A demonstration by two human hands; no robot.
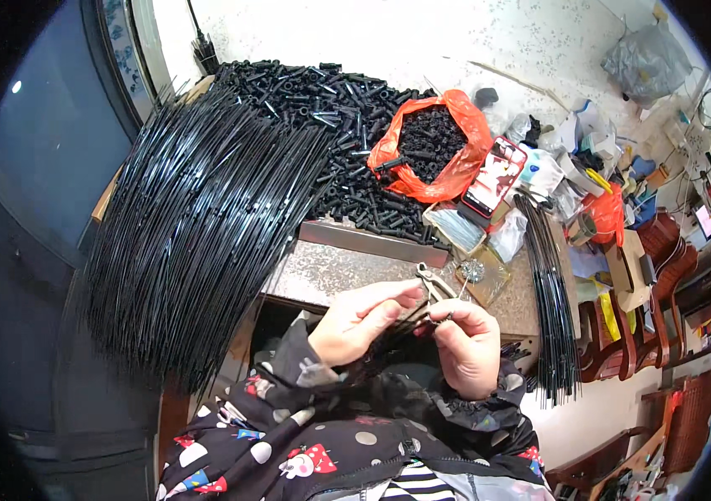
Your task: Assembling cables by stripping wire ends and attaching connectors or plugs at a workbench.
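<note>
I see my left hand point(364, 321) pinching thin black rods point(393, 330), my right hand point(468, 346) gripping metal pliers point(436, 288) over the desk point(330, 271)

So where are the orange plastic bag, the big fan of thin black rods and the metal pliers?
Orange plastic bag point(464, 163): head view, right wall.
Fan of thin black rods point(197, 225): head view, middle.
Metal pliers point(434, 285): head view, jaws.
</note>
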